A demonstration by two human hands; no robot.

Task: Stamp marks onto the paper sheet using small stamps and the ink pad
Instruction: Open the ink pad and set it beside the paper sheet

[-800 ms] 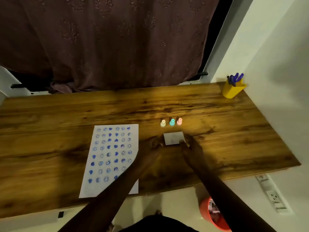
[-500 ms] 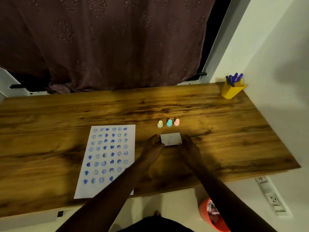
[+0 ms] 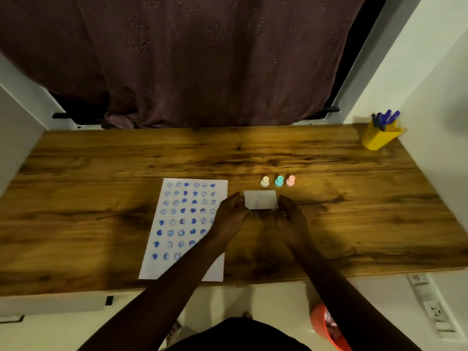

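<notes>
A white paper sheet (image 3: 177, 224) covered with several rows of blue stamp marks lies on the wooden desk (image 3: 101, 163). To its right, both hands hold a small white rectangular ink pad (image 3: 260, 199): my left hand (image 3: 231, 216) grips its left edge and my right hand (image 3: 291, 219) its right edge. Just behind the pad stand three small stamps in a row: a cream stamp (image 3: 265, 181), a teal stamp (image 3: 279, 181) and a pink stamp (image 3: 290, 180). My left forearm crosses the sheet's lower right corner.
A yellow cup (image 3: 378, 138) with blue pens stands at the desk's far right corner by the white wall. A dark curtain hangs behind the desk. An orange bin (image 3: 326, 328) and a power strip (image 3: 430, 305) sit below the desk's front right edge.
Both hands stay on the ink pad. The view has shifted slightly; the pad, stamps and sheet keep the same layout.
</notes>
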